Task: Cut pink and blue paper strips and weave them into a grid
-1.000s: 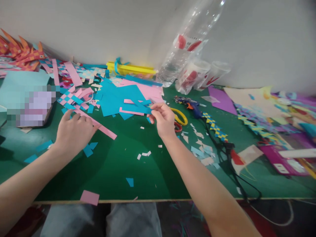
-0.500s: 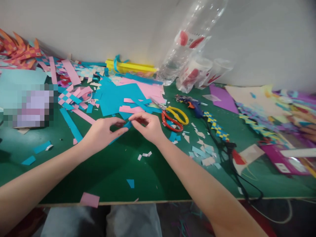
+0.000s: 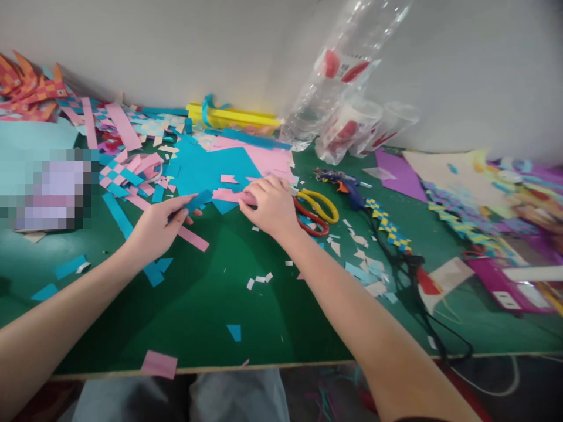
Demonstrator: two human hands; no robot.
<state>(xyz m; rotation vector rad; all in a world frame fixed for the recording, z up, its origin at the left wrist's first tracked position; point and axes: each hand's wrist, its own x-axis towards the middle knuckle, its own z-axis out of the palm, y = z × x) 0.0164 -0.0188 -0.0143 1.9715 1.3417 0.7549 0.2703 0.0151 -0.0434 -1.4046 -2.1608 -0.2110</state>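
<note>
My left hand is closed on a short blue paper strip, its end sticking out past the fingertips. My right hand is low over the paper pile, thumb and fingers closed around the end of a pink paper strip. Beneath and behind them lies a blue paper sheet. Just right of my right hand are scissors with one yellow and one red handle; the hand hides their blades. Near my left hand, a pink strip and a long blue strip lie on the green table.
A clear plastic bottle and wrapped cups stand by the wall. A blue glue gun trails a black cable. Woven paper pieces and scraps litter the green table. Another person's blurred hand is at far right.
My hands have moved apart. The left went left with the blue strip; the right reached forward onto the paper pile, over the scissors' blades.
</note>
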